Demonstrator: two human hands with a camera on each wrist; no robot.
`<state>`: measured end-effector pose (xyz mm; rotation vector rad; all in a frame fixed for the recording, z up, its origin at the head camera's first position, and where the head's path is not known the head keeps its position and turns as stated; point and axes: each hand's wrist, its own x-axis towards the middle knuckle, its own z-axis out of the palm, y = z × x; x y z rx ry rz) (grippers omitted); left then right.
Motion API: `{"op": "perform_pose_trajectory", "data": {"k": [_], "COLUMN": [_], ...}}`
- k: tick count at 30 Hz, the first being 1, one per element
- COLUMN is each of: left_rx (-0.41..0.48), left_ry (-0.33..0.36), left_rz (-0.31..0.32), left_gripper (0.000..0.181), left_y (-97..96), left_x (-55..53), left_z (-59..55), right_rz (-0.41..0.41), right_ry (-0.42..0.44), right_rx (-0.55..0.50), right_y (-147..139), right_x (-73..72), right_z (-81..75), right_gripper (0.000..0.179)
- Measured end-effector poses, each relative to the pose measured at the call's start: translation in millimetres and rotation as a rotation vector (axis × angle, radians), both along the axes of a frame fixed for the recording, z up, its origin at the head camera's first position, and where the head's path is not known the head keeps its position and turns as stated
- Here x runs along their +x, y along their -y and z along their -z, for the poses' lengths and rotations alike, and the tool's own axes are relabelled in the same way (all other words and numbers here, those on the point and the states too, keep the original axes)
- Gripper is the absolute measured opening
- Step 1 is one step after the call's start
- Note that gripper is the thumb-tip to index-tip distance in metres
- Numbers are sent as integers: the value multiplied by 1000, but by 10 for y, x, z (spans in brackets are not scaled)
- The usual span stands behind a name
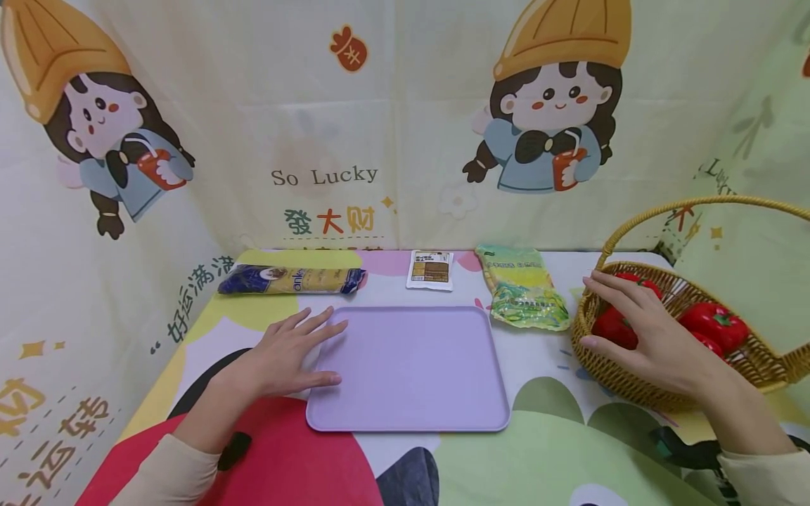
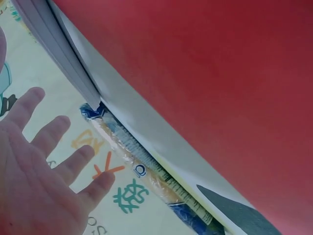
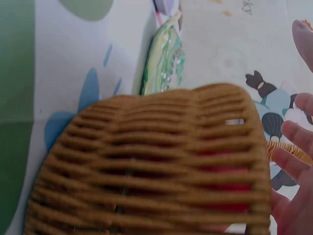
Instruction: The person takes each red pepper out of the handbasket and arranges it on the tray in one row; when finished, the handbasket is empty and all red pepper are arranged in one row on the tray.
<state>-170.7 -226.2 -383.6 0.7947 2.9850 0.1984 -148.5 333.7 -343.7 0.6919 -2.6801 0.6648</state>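
Over the left edge of a lavender tray (image 1: pixel 411 372), my left hand (image 1: pixel 278 358) hovers with spread fingers and holds nothing. In the left wrist view that hand's fingers (image 2: pixel 73 161) are apart, with the tray's rim (image 2: pixel 63 58) beyond them. My right hand (image 1: pixel 658 341) is above the near-left side of a wicker basket (image 1: pixel 633 386), thumb and fingers spread. Whether it touches the basket's rim I cannot tell. Glossy red vegetables (image 1: pixel 715 325) with green stems, like tomatoes or bell peppers, lie inside, partly covered by the hand. The right wrist view shows the basket's woven side (image 3: pixel 156 166).
Behind the tray lie a long blue-and-yellow packet (image 1: pixel 291 280), a small white-and-brown sachet (image 1: pixel 430 270) and a green-yellow bag (image 1: pixel 522 288). The basket's tall handle (image 1: pixel 696 202) arches up at the right. A printed cloth wall (image 1: pixel 399 140) stands behind the table.
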Motion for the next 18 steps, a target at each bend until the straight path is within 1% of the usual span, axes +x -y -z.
{"op": "perform_pose_trajectory", "data": {"k": [4, 9, 14, 16, 18], "left_rx": [3, 19, 31, 32, 33], "left_ry": [42, 95, 113, 124, 134], "left_rz": [-11, -20, -10, -13, -16], "left_gripper": [91, 92, 93, 93, 93], "left_y": [20, 38, 60, 56, 47], "left_x": [-6, -26, -53, -54, -45], "left_z": [-27, -52, -62, -80, -101], "right_rz": [8, 25, 66, 80, 89], "right_ry": [25, 71, 80, 108, 157], "right_rx": [-15, -11, 19, 17, 9], "right_y": [-75, -170, -270, -316, -366], "right_x": [7, 4, -22, -31, -42], "right_z": [4, 6, -4, -24, -48], "right_gripper": [91, 82, 82, 81, 78]}}
